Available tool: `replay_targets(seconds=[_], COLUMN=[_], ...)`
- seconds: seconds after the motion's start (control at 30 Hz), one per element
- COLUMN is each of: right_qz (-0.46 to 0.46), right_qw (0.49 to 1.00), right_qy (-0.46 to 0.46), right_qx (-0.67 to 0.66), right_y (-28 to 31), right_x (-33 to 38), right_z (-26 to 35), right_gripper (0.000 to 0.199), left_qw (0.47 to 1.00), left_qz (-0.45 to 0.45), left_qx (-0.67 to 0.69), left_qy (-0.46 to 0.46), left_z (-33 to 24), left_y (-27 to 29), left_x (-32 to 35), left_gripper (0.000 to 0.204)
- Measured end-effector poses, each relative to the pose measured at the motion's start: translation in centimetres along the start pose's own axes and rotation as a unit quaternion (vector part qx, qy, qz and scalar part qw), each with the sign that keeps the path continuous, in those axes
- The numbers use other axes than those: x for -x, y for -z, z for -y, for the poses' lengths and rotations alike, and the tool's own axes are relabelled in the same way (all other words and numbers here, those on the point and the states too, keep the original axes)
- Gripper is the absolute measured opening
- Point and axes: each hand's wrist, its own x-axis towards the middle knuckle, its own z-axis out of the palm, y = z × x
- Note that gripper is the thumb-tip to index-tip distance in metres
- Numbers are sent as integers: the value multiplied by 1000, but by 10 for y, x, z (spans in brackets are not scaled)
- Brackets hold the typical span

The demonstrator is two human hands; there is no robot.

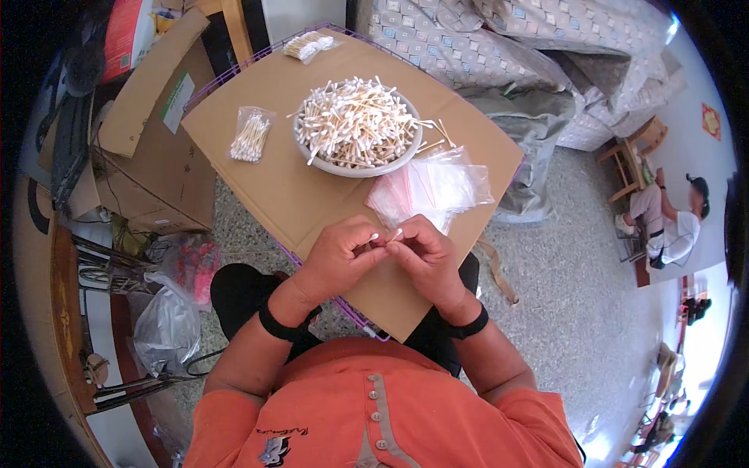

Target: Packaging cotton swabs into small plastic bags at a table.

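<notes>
Scene: a seated person in an orange shirt looks down at a sheet of brown cardboard (312,195) laid on a purple wire frame as a counter across the lap.
Left hand (337,253): at the centre of the view, fingers curled together and pinching a small bunch of cotton swabs (385,236), whose white tips just show between the two hands.
Right hand (425,257): touching the left at the fingertips, thumb and fingers closed on the same bunch from the other side.
Swab supply: a shallow grey bowl (357,167) heaped with wooden-stemmed cotton swabs, at 12 o'clock from the hands, well apart from them.
Empty bags: a loose stack of small clear zip bags (437,187) at 1 o'clock from the hands, near them and just beside the bowl.
Filled bags: one clear bag of swabs (251,135) at 10 o'clock; another (308,45) at the far edge, 11 o'clock.
Surroundings: an open cardboard box (148,140) at 9 o'clock; another person (671,222) sits far off at 3 o'clock.
Step in hand: by my reading, evening up a counted bunch of swabs between both hands.
Next move calls for: likely keeping the bunch pinched in one hand while the other reaches to 1 o'clock for an empty bag.
</notes>
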Motion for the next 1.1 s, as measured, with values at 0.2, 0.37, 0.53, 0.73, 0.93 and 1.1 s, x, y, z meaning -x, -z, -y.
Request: replay_targets(seconds=[0.2, 0.37, 0.53, 0.73, 0.93, 1.1], right_qz=[18, 20, 26, 62, 98, 95], right_qw=[1000, 1000, 1000, 994, 989, 984], right_qy=[-5, 3, 4, -84, -56, -109], right_qx=[12, -7, 1, 0, 97, 101], right_y=[1, -2, -1, -4, -4, -4], right_x=[0, -1, -1, 2, -2, -4], right_z=[1, 2, 0, 10, 19, 19], right_gripper=[8, 8, 8, 10, 12, 14], left_qw=[1000, 998, 999, 966, 956, 971], left_qz=[3, -7, 1, -44, -9, -1], left_qx=[-4, 29, 25, 240, 273, 229], left_qy=[16, 47, 33, 87, 106, 68], left_z=[-4, -1, -4, -1, 5, 6], left_y=[1, 1, 1, 7, 12, 12], left_x=[-1, 0, -1, 1, 3, -1], left_gripper=[19, 22, 22, 12, 17, 15])
